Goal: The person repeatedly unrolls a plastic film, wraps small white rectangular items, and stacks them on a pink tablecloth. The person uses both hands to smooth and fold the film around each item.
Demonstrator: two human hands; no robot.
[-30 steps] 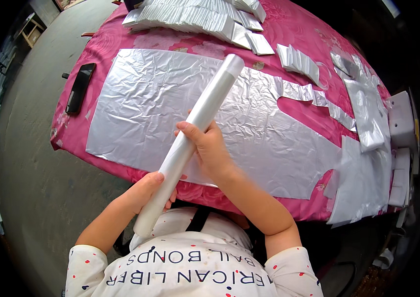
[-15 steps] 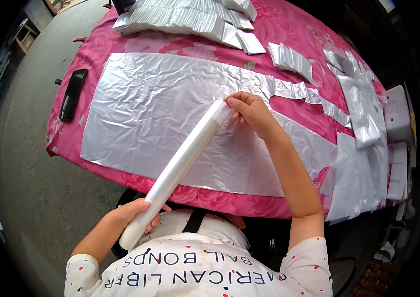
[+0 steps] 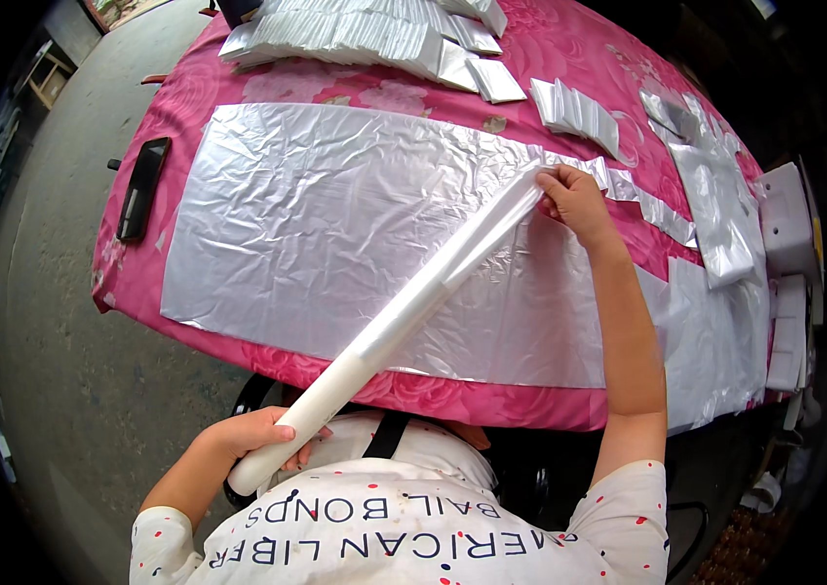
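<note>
A long roll of whitish, translucent plastic film (image 3: 350, 366) slants from my lap up over the table. My left hand (image 3: 272, 439) is wrapped round its lower end. My right hand (image 3: 572, 200) pinches the far end of the film, where a thinner, loosely gathered length (image 3: 496, 229) stretches out beyond the thick part of the roll. Beneath the roll, a wide silvery plastic sheet (image 3: 287, 224) lies wrinkled on the pink flowered tablecloth (image 3: 491, 400). A narrow, crinkled silvery strip (image 3: 662, 214) runs off to the right, beyond my right hand.
Folded plastic packets (image 3: 355, 44) are heaped at the far side, with a smaller row (image 3: 577, 115) to their right. A black phone (image 3: 144, 190) lies at the left edge. More plastic bags (image 3: 711, 210) cover the right side, beside white containers (image 3: 786, 219).
My right hand has moved up and to the right, drawing a length of film out from the roll's far end. My left hand stays at the lower end.
</note>
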